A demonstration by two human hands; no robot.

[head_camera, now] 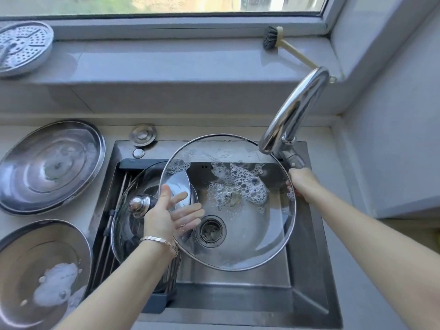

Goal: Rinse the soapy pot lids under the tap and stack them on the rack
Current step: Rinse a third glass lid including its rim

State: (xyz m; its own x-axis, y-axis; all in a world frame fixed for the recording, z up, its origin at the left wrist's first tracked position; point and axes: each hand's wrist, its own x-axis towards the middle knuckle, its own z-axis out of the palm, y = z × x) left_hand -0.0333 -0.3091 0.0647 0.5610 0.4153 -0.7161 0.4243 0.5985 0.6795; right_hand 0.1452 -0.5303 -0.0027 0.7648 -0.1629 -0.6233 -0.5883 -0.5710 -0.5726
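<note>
Sudsy glass lid [228,234] held over the sink [307,270], under the tap [297,108]: my left hand [166,215] spread flat beneath its rim, right hand [301,184] gripping the opposite edge. I judge it stiff, breakable, soap-slick; safest held by the metal rim

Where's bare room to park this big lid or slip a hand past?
Free: sill between steamer plate and brush; narrow counter strip right of the sink. Crowded: left counter, under far steel lid and near steel lid; rack carries a knobbed lid; held lid spans the sink.
</note>
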